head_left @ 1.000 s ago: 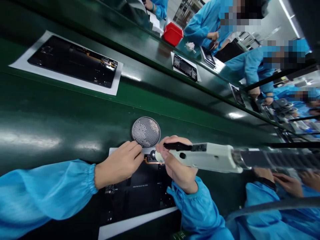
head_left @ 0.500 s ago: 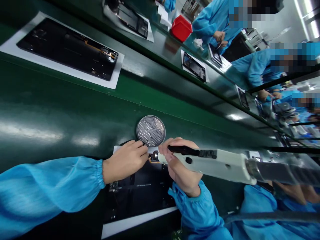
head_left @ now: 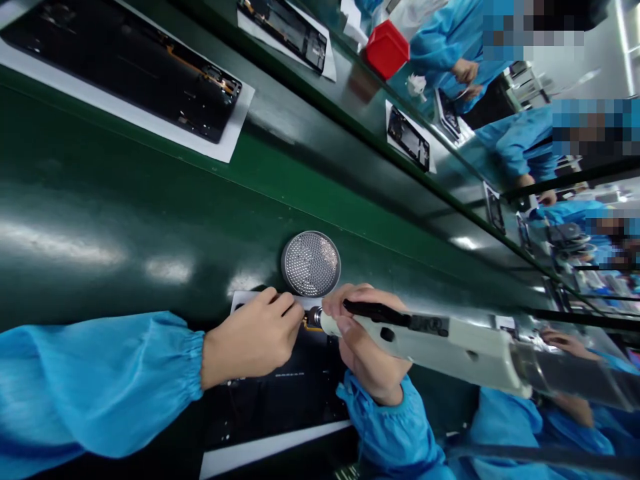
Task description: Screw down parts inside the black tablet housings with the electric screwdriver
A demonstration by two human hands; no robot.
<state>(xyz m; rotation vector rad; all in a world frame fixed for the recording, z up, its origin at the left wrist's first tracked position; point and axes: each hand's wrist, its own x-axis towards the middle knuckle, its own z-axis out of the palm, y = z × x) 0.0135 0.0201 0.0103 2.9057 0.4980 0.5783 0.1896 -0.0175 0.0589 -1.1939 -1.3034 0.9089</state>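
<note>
My right hand (head_left: pixel 367 343) is wrapped round a white electric screwdriver (head_left: pixel 440 343), whose metal tip touches the top edge of a black device panel (head_left: pixel 285 393) lying on a white sheet (head_left: pixel 265 453). My left hand (head_left: pixel 255 337) has its fingers pinched together right beside the tip, pressing on the panel; what they hold, if anything, is too small to make out. A round perforated metal dish (head_left: pixel 311 263) sits just beyond both hands on the green belt (head_left: pixel 125 220).
Another black panel on a white sheet (head_left: pixel 125 63) lies on the belt at far left, and more panels (head_left: pixel 287 27) (head_left: pixel 409 139) sit on the far lane. A red bin (head_left: pixel 385 48) stands at the back. Other people in blue coats (head_left: pixel 515 143) work along the line at right.
The view has shifted, so the belt's panels sit higher and further right in the frame. Both hands stay at the panel's top edge, with the screwdriver tip in the same spot.
</note>
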